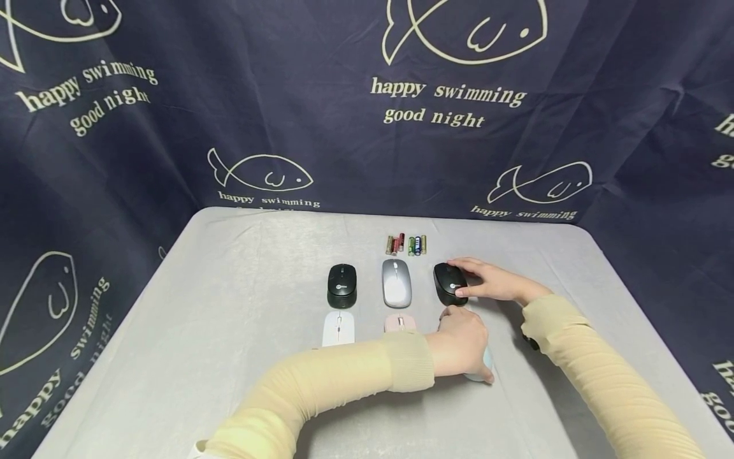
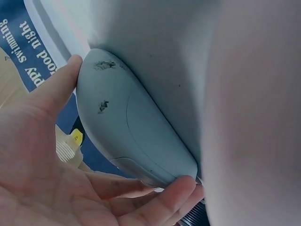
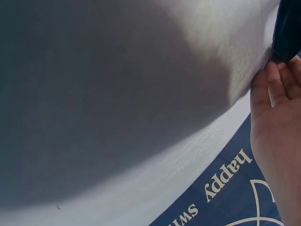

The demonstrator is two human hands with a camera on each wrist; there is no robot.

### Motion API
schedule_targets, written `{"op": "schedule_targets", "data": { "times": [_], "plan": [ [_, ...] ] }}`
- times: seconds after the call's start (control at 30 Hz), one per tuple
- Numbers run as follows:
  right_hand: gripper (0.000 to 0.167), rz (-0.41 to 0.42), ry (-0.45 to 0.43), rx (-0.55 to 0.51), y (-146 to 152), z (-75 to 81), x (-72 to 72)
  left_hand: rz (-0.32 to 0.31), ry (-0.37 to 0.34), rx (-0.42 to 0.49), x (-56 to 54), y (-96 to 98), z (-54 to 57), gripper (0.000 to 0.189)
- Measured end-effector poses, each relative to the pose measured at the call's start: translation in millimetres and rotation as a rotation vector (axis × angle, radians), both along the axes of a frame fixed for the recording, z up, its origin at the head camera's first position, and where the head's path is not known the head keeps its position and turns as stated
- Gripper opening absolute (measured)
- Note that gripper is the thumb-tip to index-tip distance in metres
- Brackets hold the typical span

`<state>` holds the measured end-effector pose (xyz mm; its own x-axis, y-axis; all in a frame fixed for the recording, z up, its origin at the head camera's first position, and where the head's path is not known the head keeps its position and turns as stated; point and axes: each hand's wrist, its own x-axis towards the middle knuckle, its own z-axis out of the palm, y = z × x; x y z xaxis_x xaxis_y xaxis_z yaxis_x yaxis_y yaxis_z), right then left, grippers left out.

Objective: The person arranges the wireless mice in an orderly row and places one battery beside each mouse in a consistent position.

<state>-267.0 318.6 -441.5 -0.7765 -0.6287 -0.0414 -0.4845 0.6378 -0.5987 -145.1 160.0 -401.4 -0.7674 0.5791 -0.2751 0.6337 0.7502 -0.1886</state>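
Note:
In the head view my left hand (image 1: 463, 340) grips a light blue computer mouse (image 1: 488, 358) that sits on the table, covering most of it. The left wrist view shows this mouse (image 2: 127, 117) held between the thumb at one end and the fingertips at the other, with dark scuffs on its side. Just beyond, my right hand (image 1: 490, 280) holds a black mouse (image 1: 447, 277) at the right of the back row, thumb at its near end and fingers at its far end. Only part of that black mouse (image 3: 287, 33) shows in the right wrist view.
A silver mouse (image 1: 397, 284) and another black mouse (image 1: 342, 285) complete the back row. In front are a white mouse (image 1: 338, 328) and a pink mouse (image 1: 399, 322), partly behind my left sleeve. Several batteries (image 1: 417, 246) lie behind. A dark object (image 1: 531, 343) peeks out beneath my right sleeve.

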Motion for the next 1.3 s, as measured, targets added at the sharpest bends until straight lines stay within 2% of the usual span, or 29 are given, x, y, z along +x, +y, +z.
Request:
{"op": "schedule_targets", "data": {
  "times": [0.27, 0.43, 0.67, 0.83, 0.97, 1.1, 1.3],
  "plan": [
    [0.068, -0.002, 0.008, -0.003, -1, 1.3, 1.6, 0.040, -0.010, 0.008, -3.2, -2.5, -0.1, 0.100],
    [0.067, -0.007, -0.005, -0.001, -2, 1.4, 1.9, 0.045, -0.024, 0.020, -5.6, -7.9, 2.6, 0.104],
    [0.069, -0.011, -0.026, -0.003, -3, 2.5, 1.8, -0.003, -0.056, 0.119, -11.3, -21.2, 7.6, 0.094],
    [0.070, -0.014, -0.031, -0.001, -2, 2.5, 2.1, -0.020, -0.140, 0.188, -16.3, -30.1, 12.1, 0.084],
    [0.071, -0.015, -0.032, 0.000, -2, 1.6, 1.8, -0.033, -0.184, 0.210, -21.1, -37.9, 14.7, 0.083],
    [0.072, -0.017, -0.037, -0.002, -1, 1.1, 1.5, -0.078, -0.203, 0.223, -26.9, -47.1, 21.1, 0.081],
    [0.073, -0.019, -0.048, -0.007, -1, 1.6, 1.9, -0.095, -0.206, 0.265, -35.0, -58.6, 31.0, 0.092]
  ]
}}
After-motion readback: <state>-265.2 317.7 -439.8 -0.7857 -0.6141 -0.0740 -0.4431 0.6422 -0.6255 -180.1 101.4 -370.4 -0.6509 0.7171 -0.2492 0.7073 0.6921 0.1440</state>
